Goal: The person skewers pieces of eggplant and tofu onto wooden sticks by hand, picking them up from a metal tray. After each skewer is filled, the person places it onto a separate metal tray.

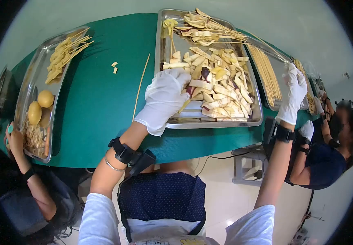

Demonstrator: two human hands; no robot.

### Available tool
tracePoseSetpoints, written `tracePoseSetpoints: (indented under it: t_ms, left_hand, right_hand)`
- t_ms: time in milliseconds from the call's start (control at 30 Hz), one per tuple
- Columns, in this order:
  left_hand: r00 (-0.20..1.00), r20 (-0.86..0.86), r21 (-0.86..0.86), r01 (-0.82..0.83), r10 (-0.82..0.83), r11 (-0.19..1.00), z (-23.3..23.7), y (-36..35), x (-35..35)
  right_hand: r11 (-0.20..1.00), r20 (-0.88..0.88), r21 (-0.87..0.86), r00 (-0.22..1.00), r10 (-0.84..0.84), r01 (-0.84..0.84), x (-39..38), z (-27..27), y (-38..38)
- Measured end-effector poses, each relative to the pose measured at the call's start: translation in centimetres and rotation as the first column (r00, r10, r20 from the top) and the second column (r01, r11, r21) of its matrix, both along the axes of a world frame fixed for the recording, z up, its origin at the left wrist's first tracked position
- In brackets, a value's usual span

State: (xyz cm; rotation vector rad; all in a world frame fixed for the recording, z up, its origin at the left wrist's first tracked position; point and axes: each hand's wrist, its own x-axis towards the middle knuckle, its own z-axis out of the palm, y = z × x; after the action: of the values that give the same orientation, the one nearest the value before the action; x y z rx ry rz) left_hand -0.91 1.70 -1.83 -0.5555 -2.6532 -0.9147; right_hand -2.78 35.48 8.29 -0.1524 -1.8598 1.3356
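Observation:
My left hand (164,98), in a white glove, is over the left side of a metal tray (209,125) full of cut eggplant strips (229,87). Its fingers are curled beside a purple-skinned piece; what they hold, if anything, is hidden. My right hand (294,92), also gloved, is raised near the second metal tray, next to a bundle of thin wooden skewers (265,73). The fingers are pinched together, and anything between them is too small to make out. Skewers threaded with slices (203,34) lie at the back of the eggplant tray.
On the green table (115,102) lie a loose skewer (142,83) and small cut bits (115,68). A left tray (50,141) holds two potatoes, shavings and filled skewers (64,55). A co-worker's hand (14,138) touches it. Another person (319,163) works at right.

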Motion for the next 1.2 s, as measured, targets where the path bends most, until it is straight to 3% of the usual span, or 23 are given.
tracePoseSetpoints:
  t_ms: [33,133,233,267,367,400,533,633,733,933,1033,1067,1100,1167,1200]
  left_hand:
    - [0.999,0.049,0.035,-0.012,0.01,0.999,0.1,0.1,-0.1]
    - [0.963,-0.229,0.459,-0.026,0.146,0.888,-0.7,0.5,-0.8]
    - [0.846,-0.504,0.321,-0.001,0.172,0.947,0.1,-0.9,-1.6]
    - [0.845,-0.505,0.347,0.012,0.176,0.938,0.0,-0.6,-1.4]
    - [0.837,-0.532,0.092,-0.092,0.127,0.992,1.6,-0.4,0.0]
    - [0.829,-0.542,0.125,-0.084,0.139,0.989,1.4,-0.3,-0.2]
    - [0.81,-0.573,0.095,-0.085,0.124,0.992,0.0,-0.3,-1.1]
    - [0.819,-0.565,0.001,-0.114,0.094,0.994,-0.3,-0.4,-1.0]
    - [0.82,-0.568,-0.081,-0.137,0.067,0.987,-0.3,-0.5,-0.5]
    - [0.787,-0.616,-0.104,-0.052,-0.023,0.993,-0.1,-0.3,-0.4]
    - [0.806,-0.591,0.033,-0.01,0.028,0.999,0.6,-0.2,-0.4]
    - [0.828,-0.556,0.116,-0.01,0.073,0.993,0.8,-0.3,-0.6]
    - [0.847,-0.518,0.2,-0.013,0.117,0.98,0.9,-0.3,-0.7]
    - [0.887,-0.438,0.173,-0.078,0.148,0.982,0.7,-0.2,-0.5]
    - [0.905,-0.404,0.158,-0.07,0.129,0.985,0.3,-0.1,-0.5]
  right_hand:
    - [0.998,-0.02,-0.038,0.998,0.052,-0.053,0.8,0.2,-1.7]
    - [0.974,-0.044,-0.097,0.979,0.199,-0.202,2.9,-0.1,-4.3]
    - [0.971,-0.009,-0.022,0.972,0.236,-0.236,4.7,-0.7,-6.8]
    - [0.975,-0.006,-0.015,0.975,0.224,-0.224,5.0,-0.9,-6.9]
    - [0.973,0.063,0.118,0.98,0.19,-0.196,6.7,-1.2,-10.5]
    - [0.965,0.046,0.155,0.977,0.207,-0.211,6.8,-1.6,-10.9]
    - [0.952,-0.088,0.081,0.95,0.301,-0.294,7.3,-2.0,-13.4]
    - [0.948,-0.029,-0.055,0.95,0.311,-0.312,7.5,-1.6,-14.2]
    - [0.876,-0.016,-0.048,0.877,0.48,-0.48,6.5,-1.7,-14.1]
    - [0.775,0.337,-0.019,0.725,0.6,-0.632,6.6,-2.8,-16.7]
    - [0.719,0.289,0.008,0.689,0.664,-0.695,5.6,-3.2,-15.9]
    - [0.777,0.202,0.112,0.78,0.592,-0.619,4.9,-3.0,-15.5]
    - [0.808,0.103,-0.058,0.802,0.589,-0.586,4.1,-2.9,-14.9]
    - [0.879,-0.136,-0.184,0.897,0.421,-0.44,2.3,-3.2,-13.4]
    - [0.9,-0.11,-0.178,0.917,0.383,-0.397,1.7,-3.4,-12.7]
